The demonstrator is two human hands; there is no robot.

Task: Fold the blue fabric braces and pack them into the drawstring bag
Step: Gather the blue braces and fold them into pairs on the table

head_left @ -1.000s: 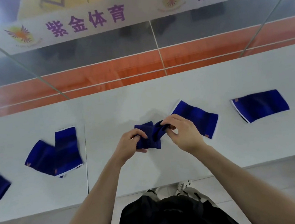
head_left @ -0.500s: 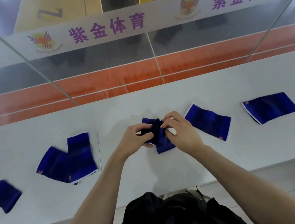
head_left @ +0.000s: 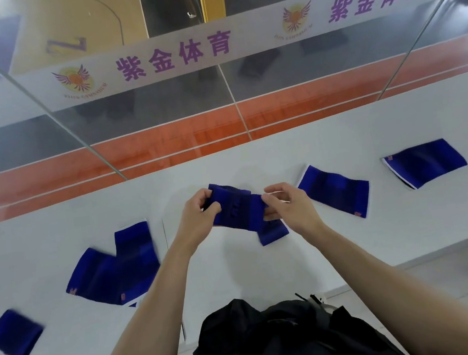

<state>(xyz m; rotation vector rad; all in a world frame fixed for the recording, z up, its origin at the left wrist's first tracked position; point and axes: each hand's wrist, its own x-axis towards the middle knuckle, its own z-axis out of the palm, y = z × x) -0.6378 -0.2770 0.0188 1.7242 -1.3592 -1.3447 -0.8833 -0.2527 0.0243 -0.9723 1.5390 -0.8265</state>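
Table: the white table (head_left: 354,251) runs across the middle of the frame, with glass panels and a white banner (head_left: 211,47) bearing purple characters along the top.
Bag: my black drawstring bag (head_left: 276,343) sits at the bottom centre, below the table's near edge, between my forearms.
Left pile: two overlapping blue braces (head_left: 114,268) lie flat at centre left of the frame.
Right brace: one blue brace (head_left: 337,191) lies just right of my right hand.
Far-right brace: another blue brace (head_left: 425,162) lies flat at the right edge, well apart from the rest.
Small brace: a smaller blue piece (head_left: 13,335) lies at the lower left, blurred.
Held brace: the blue brace I am working on (head_left: 236,209) is at frame centre, stretched between both hands, its lower end hanging towards the table.
Left hand: my left hand (head_left: 199,217) is closed, pinching the brace's left end.
Right hand: my right hand (head_left: 289,206) is closed, gripping its right end.
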